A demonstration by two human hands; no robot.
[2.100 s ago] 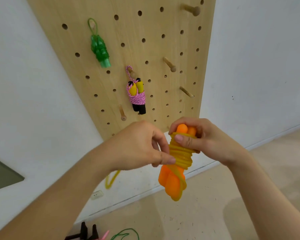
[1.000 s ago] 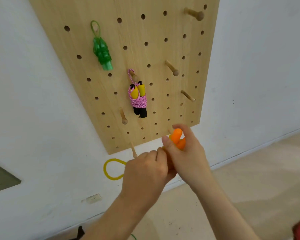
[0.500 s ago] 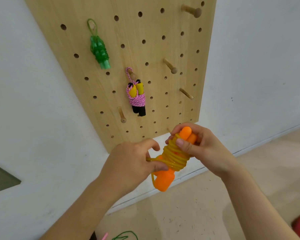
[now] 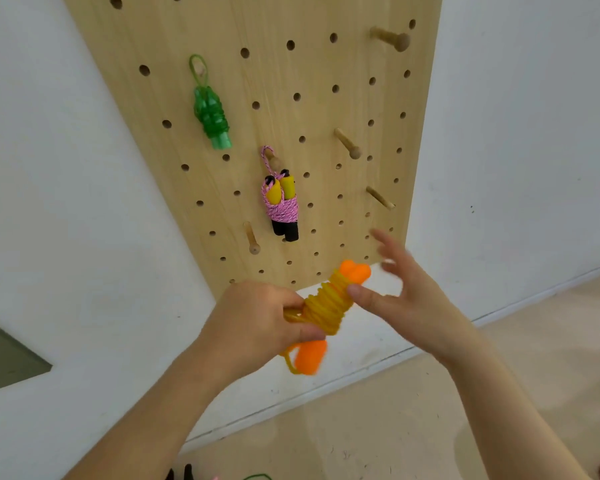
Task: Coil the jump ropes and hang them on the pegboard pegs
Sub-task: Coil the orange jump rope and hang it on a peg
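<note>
hands meet at centre frame: the left hand [image 4: 257, 320] is curled tight round the lower middle of an orange-handled jump rope [image 4: 326, 306], while the right hand [image 4: 413, 299] is spread wide and grips nothing, thumb tip against the yellow coils, fingers blurred. behind them a white wall [image 4: 516, 133] carries a wooden pegboard [image 4: 291, 74] across the top of the frame, with pale floor [image 4: 430, 427] at lower right. the coiled rope sits just under the board's bottom edge. its long axis tilts from lower centre up to the right, and the paired handle tops point at the board's lower right corner. a small loop of yellow cord shows at its bottom end. only the left hand carries it, so the lift to a peg looks like that hand's job. a pink rope bundle [image 4: 281, 206] at mid board and a green rope bundle [image 4: 212, 112] at upper left already hang. of the free pegs, a short peg [image 4: 252, 237] straight above the left hand is nearest, and a thin peg [image 4: 380, 197] stands above the right hand, with the pink bundle between the two. the right hand's open fingers lie between the handle tops and the board's corner, probably the only obstruction.
</note>
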